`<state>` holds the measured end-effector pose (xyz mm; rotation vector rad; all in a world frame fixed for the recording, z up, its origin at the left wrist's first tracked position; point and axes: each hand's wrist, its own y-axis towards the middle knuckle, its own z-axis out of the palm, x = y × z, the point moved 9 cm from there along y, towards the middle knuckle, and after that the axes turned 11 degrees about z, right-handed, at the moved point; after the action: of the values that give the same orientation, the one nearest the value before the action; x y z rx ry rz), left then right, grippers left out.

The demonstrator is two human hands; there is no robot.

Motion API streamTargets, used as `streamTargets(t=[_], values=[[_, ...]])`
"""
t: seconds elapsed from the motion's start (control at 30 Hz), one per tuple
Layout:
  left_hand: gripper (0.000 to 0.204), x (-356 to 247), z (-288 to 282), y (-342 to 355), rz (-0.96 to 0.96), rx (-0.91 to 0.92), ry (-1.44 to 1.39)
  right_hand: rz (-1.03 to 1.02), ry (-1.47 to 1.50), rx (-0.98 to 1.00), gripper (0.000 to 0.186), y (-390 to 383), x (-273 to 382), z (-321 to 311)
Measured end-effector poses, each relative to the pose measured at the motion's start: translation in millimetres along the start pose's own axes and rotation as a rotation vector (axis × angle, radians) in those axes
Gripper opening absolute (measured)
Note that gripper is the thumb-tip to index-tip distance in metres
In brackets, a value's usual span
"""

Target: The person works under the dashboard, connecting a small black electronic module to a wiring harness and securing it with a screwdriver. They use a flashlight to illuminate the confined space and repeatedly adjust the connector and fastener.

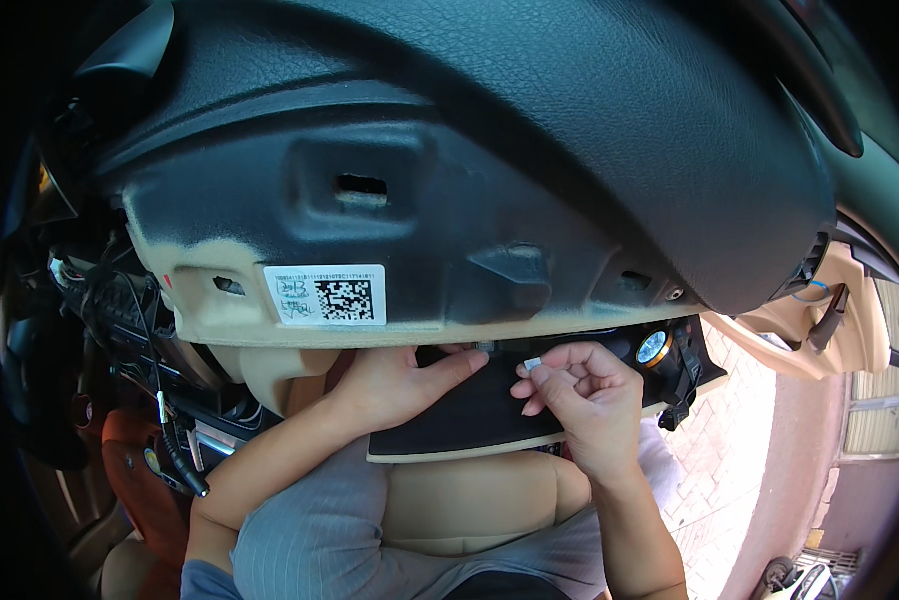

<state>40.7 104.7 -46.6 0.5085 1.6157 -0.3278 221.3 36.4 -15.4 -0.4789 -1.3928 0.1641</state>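
Observation:
My right hand (592,398) pinches a small pale plastic piece (533,364) between thumb and fingers, just below the dashboard's lower edge. To its left, my left hand (395,388) reaches under that edge. Its thumb and forefinger close on a small grey connector (485,346), while the other fingers are largely hidden. Below both hands hangs the lowered glove box lid (470,415), black inside with a beige rim. Above them spans the bare dashboard panel (450,230), dark over beige, with several slots and a white printed label (327,296).
A round lit lamp (654,348) with a black strap (680,395) rests at the lid's right end. Loose cables (170,425) hang by the exposed centre console at left. An open beige door (850,325) stands at right, above tiled paving (720,430). My knees flank the beige seat (470,500).

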Motion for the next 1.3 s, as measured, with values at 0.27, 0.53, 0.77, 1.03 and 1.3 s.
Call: streamTargets(t=[0.27, 0.53, 0.77, 1.03, 1.3], values=[[0.030, -2, -2, 0, 0.055, 0.014, 0.014, -0.409, -0.240, -0.121, 0.012, -16, 20, 17], [0.032, -12, 0, 4, 0.062, 0.015, 0.082, -0.404, -0.318, -0.300, 0.009, -7, 17, 24], [0.027, -16, -5, 11, 0.168, -0.039, 0.079, -0.448, -0.446, -0.348, 0.005, -6, 25, 28], [0.028, -23, -4, 12, 0.263, -0.033, 0.195, -0.365, -0.374, -0.347, 0.006, -4, 18, 27], [0.027, -16, -6, 13, 0.237, -0.042, 0.299, -0.278, -0.412, -0.337, 0.008, 2, 16, 24]])
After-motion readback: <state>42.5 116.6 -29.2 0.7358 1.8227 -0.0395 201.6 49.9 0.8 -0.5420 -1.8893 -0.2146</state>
